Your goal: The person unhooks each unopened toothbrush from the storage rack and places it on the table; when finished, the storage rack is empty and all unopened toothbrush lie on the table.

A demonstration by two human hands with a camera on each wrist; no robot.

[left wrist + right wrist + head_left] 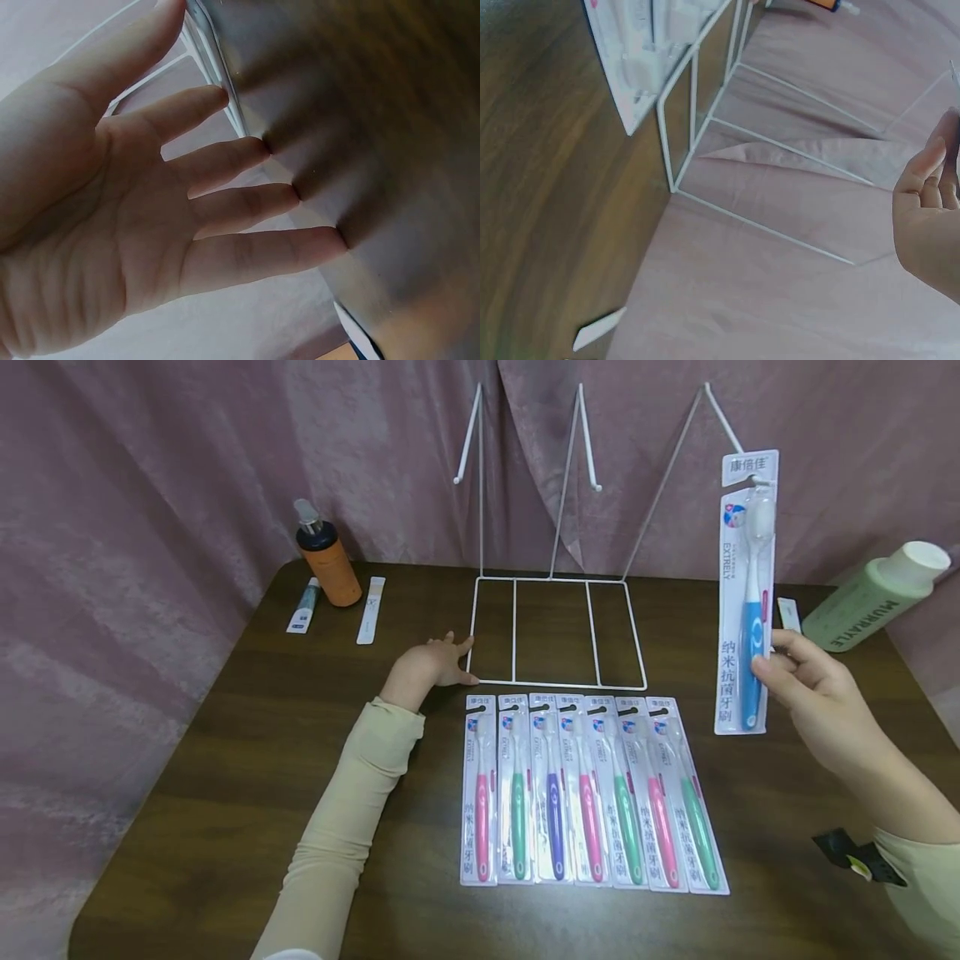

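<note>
The left hand (pixel 431 664) is laid flat on the brown surface (pixel 225 793), its fingers straight and spread, with the fingertips touching the front left corner of the white wire rack (pixel 558 631). A row of seven packaged toothbrushes (pixel 592 793) is laid just in front of the rack. Further right, a blue packaged toothbrush (pixel 747 593) is pinched upright by the right hand (pixel 813 689), its top at the rack's right hook.

blue toothbrush pack (pixel 746 602) | carded, upright | hanging on rack's right hook
</note>
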